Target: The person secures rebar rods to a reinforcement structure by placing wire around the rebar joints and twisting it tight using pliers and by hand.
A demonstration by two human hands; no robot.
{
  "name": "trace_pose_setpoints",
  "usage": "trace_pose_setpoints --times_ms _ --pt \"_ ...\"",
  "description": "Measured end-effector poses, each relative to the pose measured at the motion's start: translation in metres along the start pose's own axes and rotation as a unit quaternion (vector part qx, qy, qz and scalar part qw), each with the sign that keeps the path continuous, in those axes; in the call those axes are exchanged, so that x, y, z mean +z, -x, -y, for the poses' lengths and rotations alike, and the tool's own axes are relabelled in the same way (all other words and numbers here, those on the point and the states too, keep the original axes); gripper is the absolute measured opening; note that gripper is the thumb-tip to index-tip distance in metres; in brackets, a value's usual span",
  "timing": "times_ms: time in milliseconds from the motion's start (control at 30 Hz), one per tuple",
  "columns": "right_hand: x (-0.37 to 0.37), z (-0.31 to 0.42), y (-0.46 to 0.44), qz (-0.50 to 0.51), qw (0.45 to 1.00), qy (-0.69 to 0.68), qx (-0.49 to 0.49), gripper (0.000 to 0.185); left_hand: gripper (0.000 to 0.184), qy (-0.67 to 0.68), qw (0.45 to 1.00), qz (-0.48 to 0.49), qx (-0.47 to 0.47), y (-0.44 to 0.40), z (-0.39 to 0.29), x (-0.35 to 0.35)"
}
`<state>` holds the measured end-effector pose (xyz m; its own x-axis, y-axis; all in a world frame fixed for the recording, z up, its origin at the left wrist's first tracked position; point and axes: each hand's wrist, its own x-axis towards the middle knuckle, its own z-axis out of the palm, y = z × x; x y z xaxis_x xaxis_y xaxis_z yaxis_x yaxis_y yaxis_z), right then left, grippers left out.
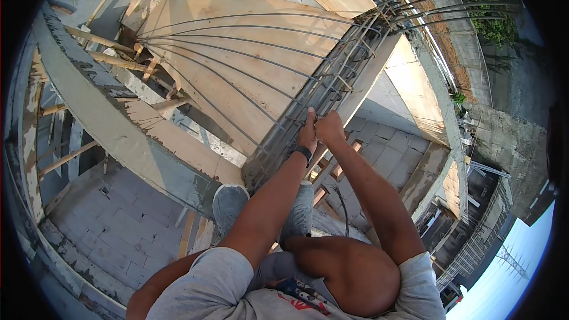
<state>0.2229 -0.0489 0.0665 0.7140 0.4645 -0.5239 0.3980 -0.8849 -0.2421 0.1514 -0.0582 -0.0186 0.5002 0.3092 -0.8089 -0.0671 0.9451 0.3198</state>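
Note:
Both my hands are close together over a narrow beam form holding a rebar cage (339,78). My left hand (306,132), with a dark band at the wrist, is closed at the edge of the cage, one digit pointing up along the bars. Beside it, my right hand (329,128) is clenched in a fist. Whatever either hand grips is hidden by the fingers. Several thin steel bars (237,53) fan out leftward from the cage across a plywood panel (261,21).
My shoes (231,204) are at the near end of the beam form. A curved concrete beam (118,118) runs along the left, with wooden props (112,59) behind it. Blockwork surfaces (118,225) lie far below on both sides. Bar ends (450,0) stick out at upper right.

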Motion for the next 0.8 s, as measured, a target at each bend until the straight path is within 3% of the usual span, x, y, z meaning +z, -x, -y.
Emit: trace_pose_setpoints --times_ms 33,100,233,333,433,467,500,567,633,667,733,800 --pt "0.004 -0.002 0.004 -0.045 0.998 -0.039 -0.004 0.029 0.078 0.008 1.000 0.010 -0.005 -0.003 0.000 -0.001" --pt "0.001 -0.007 0.020 -0.041 0.977 -0.205 0.036 0.033 0.076 0.008 0.998 -0.002 -0.057 -0.007 0.001 -0.001" --pt "-0.006 -0.012 0.039 -0.002 0.917 -0.381 0.119 0.025 0.074 -0.007 0.999 -0.021 -0.023 0.018 -0.014 0.010" --pt "0.001 -0.017 0.039 -0.032 0.931 -0.347 0.107 0.026 0.074 -0.002 0.999 -0.030 -0.013 0.027 -0.020 0.012" --pt "0.006 -0.023 0.031 -0.031 0.925 -0.365 0.101 0.024 0.075 -0.048 0.997 0.016 -0.060 0.034 -0.022 0.005" --pt "0.008 -0.025 0.030 -0.047 0.942 -0.324 0.080 0.024 0.072 -0.175 0.984 0.040 0.018 0.038 -0.021 -0.001" --pt "0.008 -0.028 0.028 -0.066 0.955 -0.281 0.060 0.024 0.069 -0.298 0.948 0.066 0.096 0.044 -0.024 -0.008" --pt "0.014 -0.037 0.024 -0.092 0.966 -0.240 0.028 0.023 0.064 -0.489 0.856 0.103 0.133 0.060 -0.052 -0.014" --pt "0.027 -0.045 0.019 -0.108 0.963 -0.245 0.005 0.022 0.059 -0.631 0.764 0.121 0.052 0.084 -0.116 -0.001" --pt "0.012 -0.027 0.025 -0.041 0.944 -0.314 0.097 0.020 0.056 -0.621 0.771 0.091 0.105 0.082 -0.128 0.001" --pt "0.005 -0.015 0.027 -0.018 0.910 -0.392 0.131 0.019 0.052 -0.593 0.775 0.024 0.216 0.072 -0.148 0.006" --pt "0.002 -0.006 0.027 -0.004 0.893 -0.425 0.150 0.019 0.058 -0.525 0.827 0.048 0.196 0.028 -0.142 0.001"
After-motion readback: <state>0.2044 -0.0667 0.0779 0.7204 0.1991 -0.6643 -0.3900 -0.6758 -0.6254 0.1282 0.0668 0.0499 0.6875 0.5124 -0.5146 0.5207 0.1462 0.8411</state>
